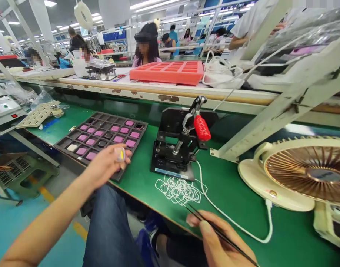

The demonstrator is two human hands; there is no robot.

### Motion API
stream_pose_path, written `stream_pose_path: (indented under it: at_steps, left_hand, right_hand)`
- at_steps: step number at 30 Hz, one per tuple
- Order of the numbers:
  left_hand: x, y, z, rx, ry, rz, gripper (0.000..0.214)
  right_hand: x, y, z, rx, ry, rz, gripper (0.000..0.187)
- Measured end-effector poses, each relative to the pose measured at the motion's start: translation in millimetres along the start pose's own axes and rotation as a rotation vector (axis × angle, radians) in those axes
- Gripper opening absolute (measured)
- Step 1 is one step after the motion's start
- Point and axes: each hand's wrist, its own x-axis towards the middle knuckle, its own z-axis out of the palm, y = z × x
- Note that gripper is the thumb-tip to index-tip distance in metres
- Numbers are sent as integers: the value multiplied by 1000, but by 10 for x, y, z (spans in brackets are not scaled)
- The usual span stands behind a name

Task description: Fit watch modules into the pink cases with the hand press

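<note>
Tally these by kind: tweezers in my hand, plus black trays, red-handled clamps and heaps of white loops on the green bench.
Tweezers: 1
Black tray: 1
Red-handled clamp: 1
Heap of white loops: 1
Total: 4

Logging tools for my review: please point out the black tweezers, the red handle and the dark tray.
Black tweezers (223,234): head view, on the shaft, around mid-length.
Red handle (202,128): head view, on the grip's middle.
Dark tray (109,119): head view, on a bare part of its far row.

Ceiling lights (50,3) shine brightly; frame edges stretch.
</note>
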Motion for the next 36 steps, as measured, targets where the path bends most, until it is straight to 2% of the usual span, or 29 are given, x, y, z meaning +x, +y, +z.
stream_pose_path:
  at_steps: [2, 4, 6, 8, 12, 22, 32, 36]
  left_hand:
    - [-390, -207, 430, -148, -121, -121, 52]
    - [-666, -333, 760, -196, -196, -191, 55]
    - [-826, -378, 966, -196, -237, -222, 54]
    - [-900, -373, 1071, -199, -256, -247, 50]
    - [-947, -353, 1135, -210, -257, -280, 50]
    - [-958, -379, 1224, -140, -239, -316, 62]
    - [-969, -413, 1243, -20, -225, -313, 47]
    - [-957, -443, 1235, -48, -221, -313, 48]
  right_hand:
    - [16, -131, 247, 27, -66, -180, 14]
    - [35, -229, 434, 42, -111, -351, 15]
    - [32, -272, 543, 70, -159, -464, 26]
    - [0, -262, 581, 102, -207, -526, 37]
    - [-96, -174, 550, 90, -248, -543, 47]
    - [-108, -85, 490, 35, -243, -572, 41]
    - [-120, 3, 458, -21, -279, -633, 44]
    - [-112, 57, 416, -47, -326, -702, 49]
